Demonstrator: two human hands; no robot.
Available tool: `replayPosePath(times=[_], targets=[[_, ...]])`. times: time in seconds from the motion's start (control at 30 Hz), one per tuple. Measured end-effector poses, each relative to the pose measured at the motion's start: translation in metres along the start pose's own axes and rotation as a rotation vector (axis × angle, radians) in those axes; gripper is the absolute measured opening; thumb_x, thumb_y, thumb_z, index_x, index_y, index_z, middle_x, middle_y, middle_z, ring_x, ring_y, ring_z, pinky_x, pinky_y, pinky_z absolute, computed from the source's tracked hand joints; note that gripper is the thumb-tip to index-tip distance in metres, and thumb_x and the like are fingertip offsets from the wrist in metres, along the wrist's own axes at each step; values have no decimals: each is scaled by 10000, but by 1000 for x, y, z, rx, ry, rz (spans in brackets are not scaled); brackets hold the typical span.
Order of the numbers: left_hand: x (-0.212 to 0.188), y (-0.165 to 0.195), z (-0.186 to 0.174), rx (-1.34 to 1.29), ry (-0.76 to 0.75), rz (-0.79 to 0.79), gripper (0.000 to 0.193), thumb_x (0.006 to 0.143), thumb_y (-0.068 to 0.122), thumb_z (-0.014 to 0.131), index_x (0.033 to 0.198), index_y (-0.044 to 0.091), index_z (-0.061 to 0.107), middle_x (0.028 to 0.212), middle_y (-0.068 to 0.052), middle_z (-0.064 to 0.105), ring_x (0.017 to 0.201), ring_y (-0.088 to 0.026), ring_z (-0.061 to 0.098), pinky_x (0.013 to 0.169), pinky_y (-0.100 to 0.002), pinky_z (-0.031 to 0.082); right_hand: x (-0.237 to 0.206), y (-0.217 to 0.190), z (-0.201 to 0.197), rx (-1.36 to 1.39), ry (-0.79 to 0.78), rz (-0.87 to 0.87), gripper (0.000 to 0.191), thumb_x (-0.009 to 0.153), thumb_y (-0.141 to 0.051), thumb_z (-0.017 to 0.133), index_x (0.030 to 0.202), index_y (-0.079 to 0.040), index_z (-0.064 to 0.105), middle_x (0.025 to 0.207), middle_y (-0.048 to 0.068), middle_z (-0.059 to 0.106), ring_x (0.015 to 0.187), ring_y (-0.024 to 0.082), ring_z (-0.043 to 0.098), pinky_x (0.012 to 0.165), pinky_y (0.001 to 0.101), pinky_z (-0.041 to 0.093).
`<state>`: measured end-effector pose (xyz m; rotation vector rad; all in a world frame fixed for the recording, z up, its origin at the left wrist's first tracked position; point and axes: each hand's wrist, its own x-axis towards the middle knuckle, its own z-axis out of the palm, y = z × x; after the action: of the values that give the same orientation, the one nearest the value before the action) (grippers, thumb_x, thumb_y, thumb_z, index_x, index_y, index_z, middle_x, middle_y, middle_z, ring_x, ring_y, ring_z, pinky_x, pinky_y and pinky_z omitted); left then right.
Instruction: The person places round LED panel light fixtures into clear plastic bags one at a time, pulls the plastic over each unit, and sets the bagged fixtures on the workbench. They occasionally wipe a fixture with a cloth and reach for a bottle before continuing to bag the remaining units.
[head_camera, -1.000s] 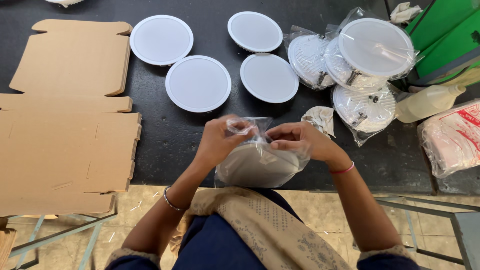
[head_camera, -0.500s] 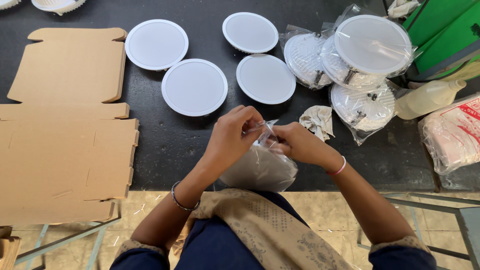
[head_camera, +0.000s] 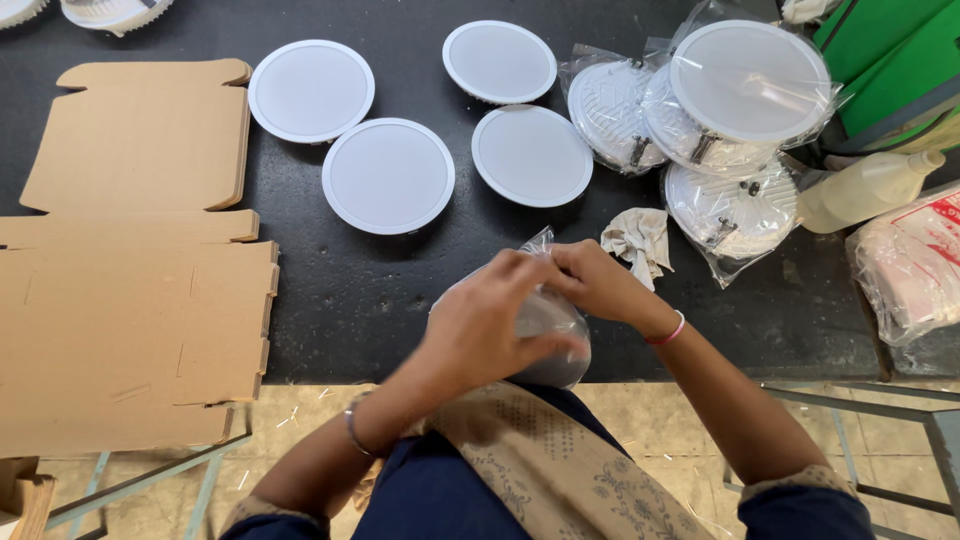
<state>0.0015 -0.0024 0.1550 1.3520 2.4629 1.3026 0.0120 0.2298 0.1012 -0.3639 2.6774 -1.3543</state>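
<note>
Head view: we've got both hands together at the near edge of the black table (head_camera: 330, 290), clamped on one clear plastic bag (head_camera: 555, 320) w/ a round light fixture inside; fixture mostly hidden by our fingers. Left hand (head_camera: 490, 320) wraps over the bag from the front, right hand (head_camera: 590, 280) pinches the bag's top edge just behind it. The bag sits just above the table edge, close to our body.

Other containers: approx. 3 more clear bags (head_camera: 735, 110) stacked at the far right, each w/ a round white panel light inside; two show back sides w/ spring clips. A larger plastic package (head_camera: 915, 265) w/ red print lies at the right edge; contents unclear.

Counts: 4 bare round panel lights (head_camera: 388, 175) face-up mid-table, 2 more partly cut off at top left. 2 flat cardboard box blanks (head_camera: 135, 330) on the left. 1 crumpled cloth (head_camera: 640, 240) just right of our hands. 1 pale plastic bottle (head_camera: 865, 190) lying on its side.
</note>
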Motion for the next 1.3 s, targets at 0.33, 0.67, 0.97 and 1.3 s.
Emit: replayPosePath(times=[0.33, 0.67, 0.97, 1.3], targets=[[31, -38, -9, -242, 23, 8, 454, 711, 20, 829, 1101, 34, 597, 1096, -96, 598, 868, -249, 642, 728, -360, 546, -10, -9, 2, -8, 3, 9, 235, 1022, -207, 589, 924, -5, 658, 594, 101, 523, 565, 111, 416, 516, 320, 396], [28, -51, -11, -33, -114, 348, 195, 829, 1, 721, 1010, 63, 685, 1026, -50, 658, 939, -249, 685, 765, -366, 568, -19, -15, -2, 43, 1, 1, 245, 1045, -235, 564, 986, -28, 683, 671, 57, 602, 616, 90, 500, 569, 280, 453], [15, -39, -26, 82, -303, 351, 231, 858, 32, 621, 1082, 22, 674, 1110, -109, 667, 1019, -294, 667, 801, -403, 554, -19, -38, -12, 114, -82, 91, 271, 1024, -299, 567, 1026, -55, 685, 677, 3, 595, 618, 76, 545, 573, 267, 456], [12, -27, -42, -158, -89, 170, 356, 972, 162, 630, 1294, 28, 556, 1256, -162, 658, 1153, -355, 653, 973, -440, 499, -40, -62, -30, 119, 90, 38, 336, 842, -294, 833, 950, -51, 627, 894, 13, 615, 768, 88, 584, 660, 262, 491]])
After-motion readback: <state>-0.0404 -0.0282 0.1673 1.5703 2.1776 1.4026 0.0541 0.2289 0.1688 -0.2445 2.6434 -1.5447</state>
